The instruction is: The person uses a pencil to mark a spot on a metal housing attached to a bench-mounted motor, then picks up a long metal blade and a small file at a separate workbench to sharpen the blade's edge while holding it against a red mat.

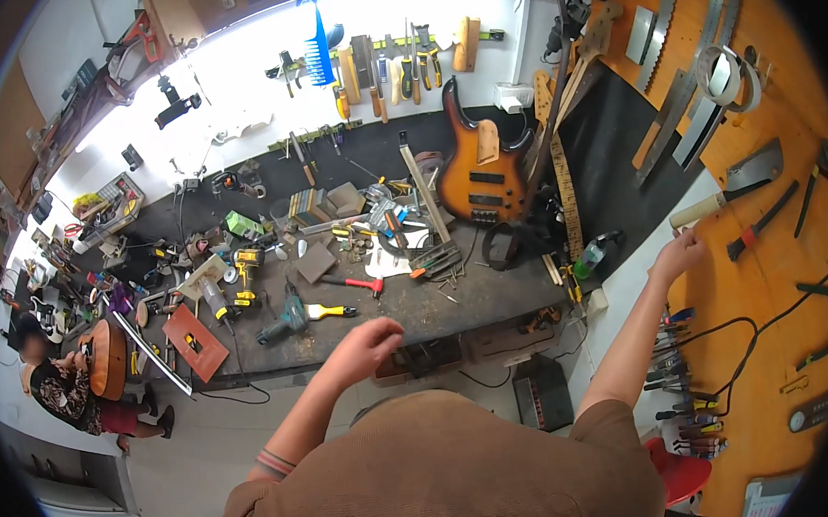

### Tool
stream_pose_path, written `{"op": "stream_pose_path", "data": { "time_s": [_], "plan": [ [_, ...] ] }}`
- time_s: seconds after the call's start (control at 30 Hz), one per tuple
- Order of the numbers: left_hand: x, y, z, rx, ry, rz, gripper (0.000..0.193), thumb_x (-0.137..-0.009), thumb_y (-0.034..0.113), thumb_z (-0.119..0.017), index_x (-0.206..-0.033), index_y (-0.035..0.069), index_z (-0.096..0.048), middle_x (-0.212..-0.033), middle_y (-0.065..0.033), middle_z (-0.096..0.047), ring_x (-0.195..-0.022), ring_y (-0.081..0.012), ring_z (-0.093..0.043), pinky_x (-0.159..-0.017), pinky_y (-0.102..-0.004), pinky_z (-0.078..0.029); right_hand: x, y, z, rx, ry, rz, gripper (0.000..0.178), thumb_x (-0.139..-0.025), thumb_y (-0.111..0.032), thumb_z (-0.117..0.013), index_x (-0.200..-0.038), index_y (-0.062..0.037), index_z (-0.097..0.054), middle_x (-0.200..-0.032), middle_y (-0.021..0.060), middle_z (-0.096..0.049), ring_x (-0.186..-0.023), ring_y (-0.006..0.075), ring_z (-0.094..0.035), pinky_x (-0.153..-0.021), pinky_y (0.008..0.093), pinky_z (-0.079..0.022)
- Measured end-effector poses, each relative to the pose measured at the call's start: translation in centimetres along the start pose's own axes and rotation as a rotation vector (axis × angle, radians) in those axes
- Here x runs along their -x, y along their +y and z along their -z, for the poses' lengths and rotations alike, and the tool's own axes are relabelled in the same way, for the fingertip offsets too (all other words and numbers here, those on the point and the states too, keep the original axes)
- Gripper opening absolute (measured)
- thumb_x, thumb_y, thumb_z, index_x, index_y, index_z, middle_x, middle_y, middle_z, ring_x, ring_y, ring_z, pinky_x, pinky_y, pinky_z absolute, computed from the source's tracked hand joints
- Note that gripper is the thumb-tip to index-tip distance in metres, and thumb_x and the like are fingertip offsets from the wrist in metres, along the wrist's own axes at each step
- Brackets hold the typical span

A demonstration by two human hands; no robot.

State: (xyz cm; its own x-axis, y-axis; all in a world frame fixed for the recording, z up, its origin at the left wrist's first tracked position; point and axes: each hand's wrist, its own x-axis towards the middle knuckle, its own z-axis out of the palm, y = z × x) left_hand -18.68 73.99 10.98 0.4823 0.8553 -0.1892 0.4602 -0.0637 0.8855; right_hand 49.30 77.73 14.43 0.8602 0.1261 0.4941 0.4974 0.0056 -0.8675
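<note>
My left hand [370, 346] hovers over the front edge of the dark workbench [418, 326], its fingers curled together and nothing visible in them. Closest to it on the bench lie a yellow-handled brush [330, 311] and a teal power tool [287, 319]. Out to the right, my right hand [683, 253] is raised to the wooden tool wall [719, 287] with its fingers closed. Its fingertips meet or nearly meet the pale handle [697, 212] of a wide-bladed tool; whether they grip it is hidden. A black brush with a red band [746, 238] hangs just right of that hand.
A sunburst bass guitar [485, 174] leans at the back of the bench. Nearby lie a red hammer [363, 285], a yellow drill [246, 273] and a green bottle [592, 257]. Saw blades [657, 45] hang upper right. At far left, another person [62, 389] holds an acoustic guitar [107, 361].
</note>
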Motion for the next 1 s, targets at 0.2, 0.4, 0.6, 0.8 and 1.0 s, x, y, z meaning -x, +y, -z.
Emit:
{"op": "stream_pose_path", "data": {
  "time_s": [0.2, 0.4, 0.6, 0.8, 1.0],
  "plan": [
    [-3.1, 3.0, 1.2, 0.056, -0.012, -0.045, 0.024, -0.107, 0.019, -0.068, -0.124, 0.001, -0.069, -0.109, -0.0081, -0.076, -0.100, -0.0166, -0.071, -0.093, -0.0331, -0.056, 1.1, -3.2, -1.7, -0.106, -0.002, 0.076, 0.042, -0.111, -0.030, -0.059, -0.122, 0.0098, -0.055, -0.111, 0.0179, -0.068, -0.100, 0.0280, -0.068, -0.094, 0.0392, -0.054],
    [-5.0, 2.9, -0.1, -0.082, -0.146, -0.180, 0.026, -0.107, 0.021, -0.068, -0.125, 0.002, -0.069, -0.115, -0.0153, -0.074, -0.108, -0.0267, -0.073, -0.096, -0.0387, -0.057, 3.6, -3.7, -0.4, -0.403, -0.166, -0.018, 0.034, -0.117, -0.029, -0.048, -0.129, 0.0025, -0.049, -0.105, 0.0107, -0.060, -0.093, 0.0215, -0.063, -0.093, 0.0379, -0.052],
    [-4.3, 0.9, 1.9, -0.138, -0.258, -0.208, 0.027, -0.107, 0.023, -0.068, -0.126, 0.003, -0.070, -0.119, -0.0129, -0.075, -0.112, -0.0240, -0.071, -0.099, -0.0382, -0.055, 6.1, -5.9, 2.4, -0.608, -0.259, -0.087, 0.035, -0.118, -0.026, -0.046, -0.142, -0.0009, -0.044, -0.114, 0.0081, -0.056, -0.096, 0.0174, -0.062, -0.093, 0.0364, -0.052],
    [-2.9, -1.9, 5.4, -0.230, -0.291, -0.213, 0.027, -0.107, 0.021, -0.068, -0.126, 0.003, -0.070, -0.118, -0.0131, -0.075, -0.110, -0.0241, -0.072, -0.098, -0.0378, -0.056, 6.4, -9.3, 4.9, -0.654, -0.380, -0.133, 0.034, -0.117, -0.024, -0.049, -0.143, -0.0027, -0.047, -0.117, 0.0073, -0.057, -0.100, 0.0161, -0.059, -0.094, 0.0357, -0.052],
    [-2.0, -2.4, 7.8, -0.170, -0.371, -0.193, 0.029, -0.107, 0.021, -0.067, -0.130, 0.003, -0.069, -0.122, -0.0111, -0.075, -0.112, -0.0227, -0.071, -0.099, -0.0363, -0.056, 19.6, -12.8, 6.8, -0.615, -0.492, 0.027, 0.036, -0.116, -0.041, -0.045, -0.128, -0.0083, -0.055, -0.089, 0.0017, -0.056, -0.078, 0.0114, -0.053, -0.072, 0.0290, -0.046]
  ]
}}
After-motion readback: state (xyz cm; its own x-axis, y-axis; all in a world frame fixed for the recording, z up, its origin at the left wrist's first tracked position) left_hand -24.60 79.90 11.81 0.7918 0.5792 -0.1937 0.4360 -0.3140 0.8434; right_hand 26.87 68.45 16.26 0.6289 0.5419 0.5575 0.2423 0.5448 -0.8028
